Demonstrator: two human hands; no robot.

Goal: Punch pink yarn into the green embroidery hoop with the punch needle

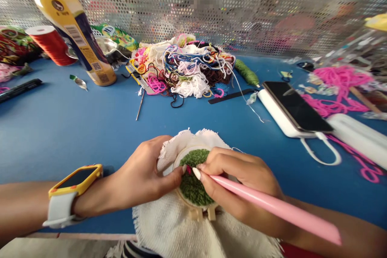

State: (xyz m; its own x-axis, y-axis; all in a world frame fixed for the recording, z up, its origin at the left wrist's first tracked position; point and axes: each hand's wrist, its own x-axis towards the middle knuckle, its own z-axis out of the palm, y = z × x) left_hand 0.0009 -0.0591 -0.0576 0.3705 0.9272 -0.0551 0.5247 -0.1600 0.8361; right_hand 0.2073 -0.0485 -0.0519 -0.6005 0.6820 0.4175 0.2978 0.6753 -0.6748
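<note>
The left hand (142, 177), with a yellow watch (75, 181) on its wrist, closes its fingers around the edge of a small wooden hoop (198, 209) that stretches cream cloth (175, 225) at the near edge of the blue table (75, 129). The right hand (242, 185) grips a pink punch needle (272, 205) like a pen, its tip down in the green tufted patch (193, 189) inside the hoop. Farther back lie a heap of mixed yarn (184, 68), a yellow bottle (75, 32), a red spool (51, 44) and a phone (296, 105) on a white power bank (281, 123).
</note>
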